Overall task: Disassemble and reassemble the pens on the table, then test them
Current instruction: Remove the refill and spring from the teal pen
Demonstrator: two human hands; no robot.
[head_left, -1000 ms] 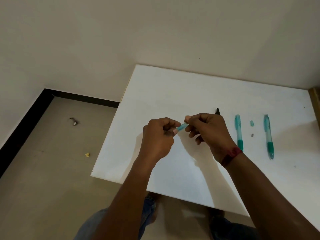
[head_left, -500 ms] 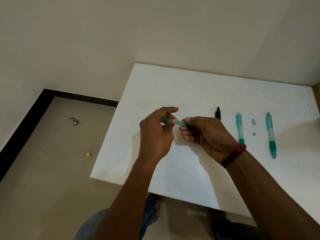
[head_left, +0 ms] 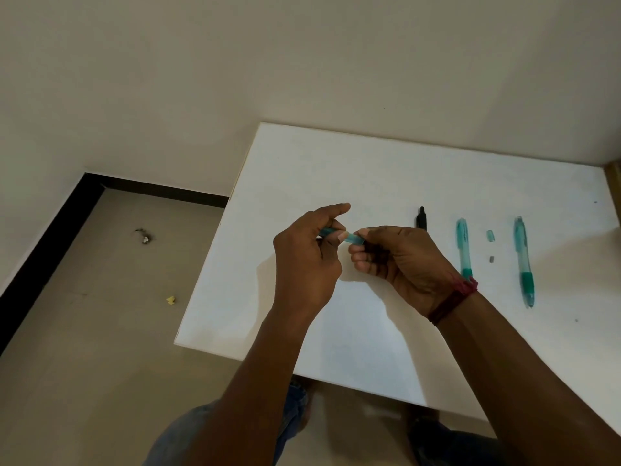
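Note:
A teal translucent pen (head_left: 353, 237) is held level above the white table (head_left: 369, 169), between both hands. My left hand (head_left: 307, 260) pinches its left end, with the forefinger stretched out above it. My right hand (head_left: 400, 260) grips its right end in curled fingers; most of the pen is hidden by the hands. To the right, on the table, lie a black pen (head_left: 421, 218), partly behind my right hand, a teal pen (head_left: 463, 247) and another teal pen (head_left: 524, 260).
Between the two lying teal pens rest a small teal cap piece (head_left: 490, 236) and a tiny grey part (head_left: 492, 259). The table's left edge drops to a beige floor with small litter (head_left: 144, 235). A wall stands behind the table.
Both hands have shifted a little left with the pen. My right hand has turned palm-side up and my left forefinger has lifted off the pen, so more of the barrel shows.

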